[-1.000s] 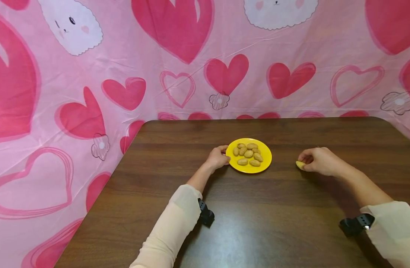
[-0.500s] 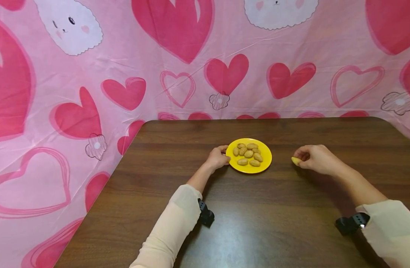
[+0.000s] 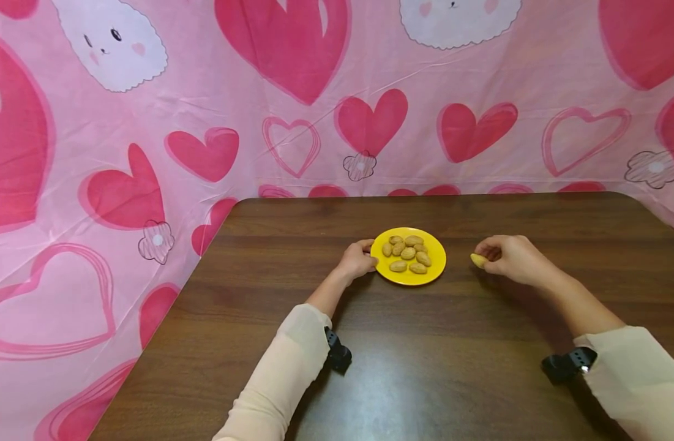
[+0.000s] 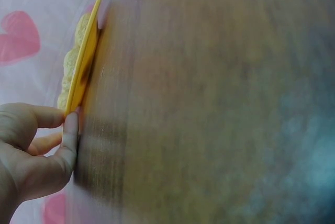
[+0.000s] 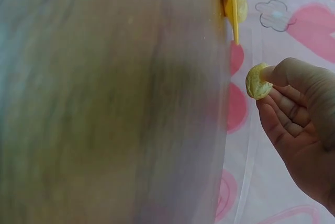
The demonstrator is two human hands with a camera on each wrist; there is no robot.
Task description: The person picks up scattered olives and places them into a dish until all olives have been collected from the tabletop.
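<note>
A round yellow plate (image 3: 409, 277) with several tan, lumpy unshelled peanuts (image 3: 408, 253) on it sits near the middle of the table. At its left side my left hand (image 3: 357, 260) pinches the rim between thumb and finger, as the left wrist view shows with the plate (image 4: 84, 67) edge-on. My right hand (image 3: 515, 257) is to the right of the plate, apart from it. Between its thumb and fingertips it holds a single peanut (image 3: 478, 260), pale yellow and wrinkled in the right wrist view, where the same peanut (image 5: 257, 81) hangs clear of the tabletop.
The dark brown wooden table (image 3: 414, 380) has rounded far corners. Behind it and to its left hangs a pink cloth (image 3: 204, 73) printed with hearts. Black cameras (image 3: 338, 352) are strapped to both wrists.
My right hand has moved left and slightly away from me with the peanut, nearing the plate. The left hand, the plate and the peanuts on it have stayed in place.
</note>
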